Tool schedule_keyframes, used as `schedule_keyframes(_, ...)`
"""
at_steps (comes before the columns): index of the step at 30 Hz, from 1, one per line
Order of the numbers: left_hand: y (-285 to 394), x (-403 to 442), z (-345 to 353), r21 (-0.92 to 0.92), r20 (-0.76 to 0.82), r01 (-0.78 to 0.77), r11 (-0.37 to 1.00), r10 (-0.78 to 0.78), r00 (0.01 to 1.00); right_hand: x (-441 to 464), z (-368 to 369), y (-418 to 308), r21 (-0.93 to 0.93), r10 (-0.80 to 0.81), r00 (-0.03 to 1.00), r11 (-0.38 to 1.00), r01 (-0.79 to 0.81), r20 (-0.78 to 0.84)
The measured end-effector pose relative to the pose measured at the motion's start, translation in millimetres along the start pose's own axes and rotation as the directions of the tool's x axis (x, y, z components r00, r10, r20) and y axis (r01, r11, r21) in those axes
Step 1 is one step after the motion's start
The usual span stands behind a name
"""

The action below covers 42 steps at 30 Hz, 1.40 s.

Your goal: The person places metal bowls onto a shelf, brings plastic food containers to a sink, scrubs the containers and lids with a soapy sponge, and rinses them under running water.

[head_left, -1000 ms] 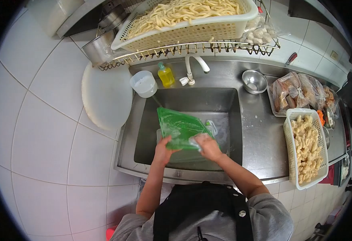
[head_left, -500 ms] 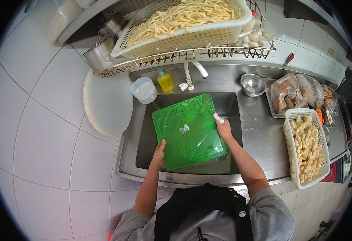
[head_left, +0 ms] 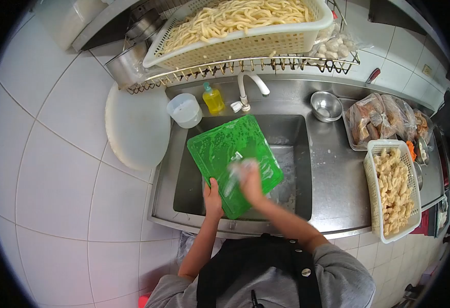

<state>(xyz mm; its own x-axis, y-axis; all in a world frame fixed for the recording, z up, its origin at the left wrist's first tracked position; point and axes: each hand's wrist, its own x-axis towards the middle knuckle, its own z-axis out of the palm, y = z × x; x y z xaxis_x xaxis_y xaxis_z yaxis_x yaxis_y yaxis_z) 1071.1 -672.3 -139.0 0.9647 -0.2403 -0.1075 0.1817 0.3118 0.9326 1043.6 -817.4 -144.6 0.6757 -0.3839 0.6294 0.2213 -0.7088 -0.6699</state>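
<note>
A square green plastic lid (head_left: 255, 146), wet and streaked with suds, is tilted over the steel sink (head_left: 292, 169). My left hand (head_left: 213, 201) grips its lower left edge, thumb on top and the other fingers beneath. Across the middle of the lid is my right hand (head_left: 250, 179), smeared by motion, closed on a whitish wad (head_left: 237, 168) pressed to the surface. Blur hides what kind of wad it is. A small white patch shows on the lid just above it.
Behind the sink stand a faucet (head_left: 244, 92), a yellow soap bottle (head_left: 213, 100) and a plastic tub (head_left: 185, 110). To the right are a steel bowl (head_left: 326, 107), bagged food (head_left: 371, 120) and a basket of pale pieces (head_left: 394, 192). A noodle-filled basket (head_left: 235, 51) sits on the rack above.
My right hand has left the lid's right edge and moved left onto its middle with the whitish wad. The lid has turned and shifted slightly left, and my left hand still holds it.
</note>
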Motion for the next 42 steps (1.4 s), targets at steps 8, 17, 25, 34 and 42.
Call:
schedule_keyframes(8,9.7,-12.2,21.2,0.142,0.096,0.021,0.990,-0.034,0.995,23.8,-1.2,2.5,0.012,0.143,0.988,0.990,-0.143,-0.062)
schedule_keyframes(17,23.5,-32.7,11.0,0.320,0.235,0.003,0.947,-0.082,0.968,70.1,-16.4,56.2,-0.198,0.229,0.957,0.945,-0.262,-0.176)
schedule_keyframes(25,31.6,-37.9,-3.0,0.358,0.330,-0.021,0.934,-0.106,0.938,68.1,-22.5,44.3,-0.239,0.265,0.961,0.931,-0.276,-0.076)
schedule_keyframes(34,23.9,-19.2,5.1,0.503,0.418,-0.068,0.862,-0.174,0.892,72.3,-5.9,-36.1,-0.076,-0.072,0.996,0.994,0.077,0.059)
schedule_keyframes(42,30.9,-5.1,-16.9,0.101,0.381,0.204,0.974,-0.227,0.896,15.3,-14.4,-42.7,0.040,-0.248,0.928,0.968,0.246,0.279)
